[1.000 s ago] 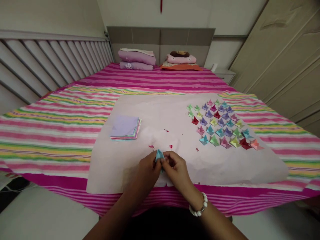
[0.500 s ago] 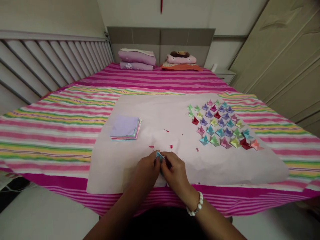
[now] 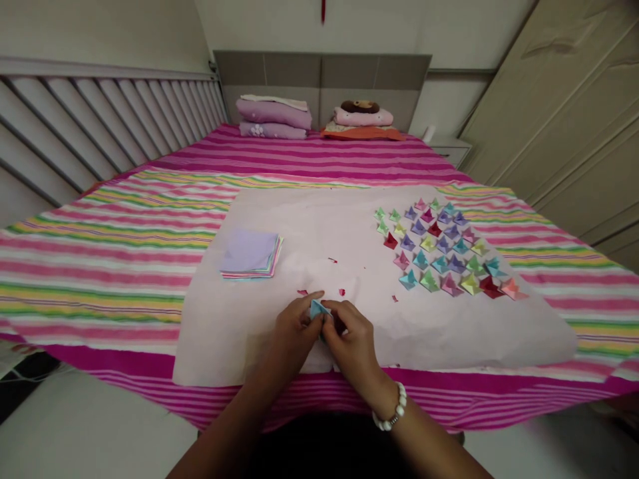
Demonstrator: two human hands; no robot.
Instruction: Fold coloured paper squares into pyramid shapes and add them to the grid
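A small folded piece of light blue paper (image 3: 318, 309) is pinched between my two hands, above the near part of a large white sheet (image 3: 309, 219). My left hand (image 3: 295, 329) grips its left and lower side, with the index finger stretched past its top edge. On the other side, my right hand (image 3: 352, 332) has thumb and fingers closed on the paper's right corner. The fingers hide the lower part of the paper. Just beyond my hands lie small red paper scraps (image 3: 342, 292). A neat stack of square coloured paper (image 3: 249, 253), lilac on top, sits to the left.
Rows of small folded paper boats or birds (image 3: 439, 246) in many colours cover the sheet's right side. Under the sheet is a striped bedspread (image 3: 114, 246). Folded bedding (image 3: 274, 118) lies by the headboard (image 3: 319, 73). A slatted rail (image 3: 110, 120) runs along the left.
My left index finger has lifted and straightened away from the blue paper, so more of its face shows. My right hand keeps its pinch and has shifted only slightly.
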